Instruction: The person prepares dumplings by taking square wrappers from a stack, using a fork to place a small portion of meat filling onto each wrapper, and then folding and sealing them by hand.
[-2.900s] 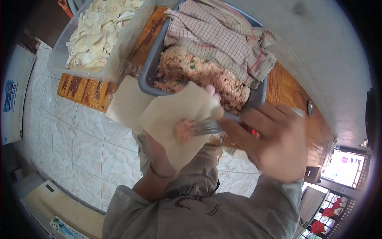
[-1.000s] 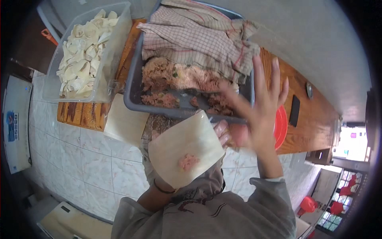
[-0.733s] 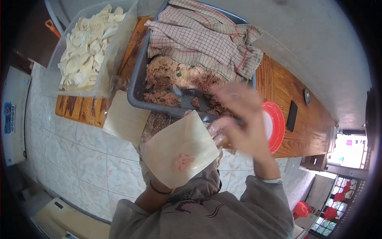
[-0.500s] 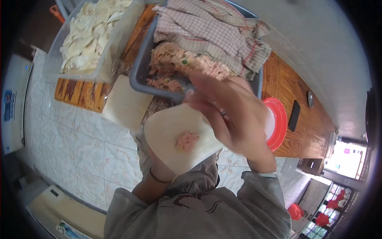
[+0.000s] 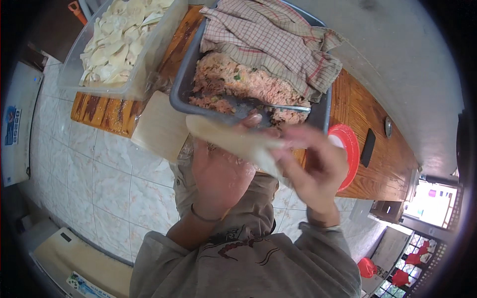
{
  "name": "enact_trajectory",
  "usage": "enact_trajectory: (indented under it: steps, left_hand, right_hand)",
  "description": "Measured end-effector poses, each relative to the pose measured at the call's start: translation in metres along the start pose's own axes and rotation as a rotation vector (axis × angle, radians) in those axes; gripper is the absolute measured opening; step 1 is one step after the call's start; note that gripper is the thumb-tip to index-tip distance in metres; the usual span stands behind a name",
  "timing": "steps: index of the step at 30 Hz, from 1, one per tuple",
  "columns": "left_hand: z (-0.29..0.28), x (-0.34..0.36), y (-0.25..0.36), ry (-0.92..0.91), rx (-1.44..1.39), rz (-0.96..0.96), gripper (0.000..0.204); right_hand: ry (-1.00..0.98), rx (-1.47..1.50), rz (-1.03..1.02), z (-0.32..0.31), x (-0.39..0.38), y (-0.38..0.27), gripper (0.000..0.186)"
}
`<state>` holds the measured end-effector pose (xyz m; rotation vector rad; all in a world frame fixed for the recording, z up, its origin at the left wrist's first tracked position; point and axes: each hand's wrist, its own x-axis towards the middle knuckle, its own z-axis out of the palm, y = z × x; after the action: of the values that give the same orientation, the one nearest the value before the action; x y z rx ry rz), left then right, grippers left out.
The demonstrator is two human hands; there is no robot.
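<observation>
A: Wrapper [image 5: 233, 141] sits in both hands, held just in front of the grey tray [image 5: 181, 89], low edge near the person's chest

B: grip?

A: left hand [image 5: 218, 174] is under it, palm up, fingers curled round the near side. Right hand [image 5: 310, 164] pinches the right edge, fingers closed on the dough. It looks folded over, filling not visible from here

B: what's in the tray

A: pink minced filling [image 5: 238, 82] with green flecks, a fork [image 5: 271, 105] lying in it, tines in the mince, handle pointing right. Checked cloth [image 5: 273, 37] bunched over the far half

B: rest of the bench?

A: stack of square wrappers [image 5: 160, 128] just left of the hands, at the bench edge, touching the tray's near corner as far as I can tell. Clear tub [image 5: 144, 59] of folded dumplings [image 5: 117, 42] further left, beside the tray. Red lid [image 5: 348, 149] right of the right hand, partly hidden by it. Small dark flat thing [image 5: 368, 147] just past the lid, can't tell what it is. All on a wooden bench [image 5: 382, 164], tiled floor [image 5: 99, 174] below
</observation>
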<state>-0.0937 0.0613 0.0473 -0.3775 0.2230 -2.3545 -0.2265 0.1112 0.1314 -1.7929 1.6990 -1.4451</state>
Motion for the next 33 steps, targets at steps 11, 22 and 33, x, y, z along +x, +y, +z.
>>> enact_trajectory:
  steps: [11, 22, 33]
  left_hand:
    - [0.007, -0.005, -0.008, 0.247, 1.387, 0.4, 0.064]
    - [0.027, -0.007, 0.022, 0.45, 0.842, 0.441, 0.022]
    - [0.022, -0.002, 0.039, 0.104, 1.746, -0.124, 0.016]
  right_hand:
    - [-0.211, 0.05, -0.001, -0.017, 0.015, 0.004, 0.048]
    - [-0.299, 0.297, 0.307, 0.004, -0.002, 0.022, 0.039]
    - [-0.49, -0.401, -0.137, -0.001, 0.007, 0.003, 0.027]
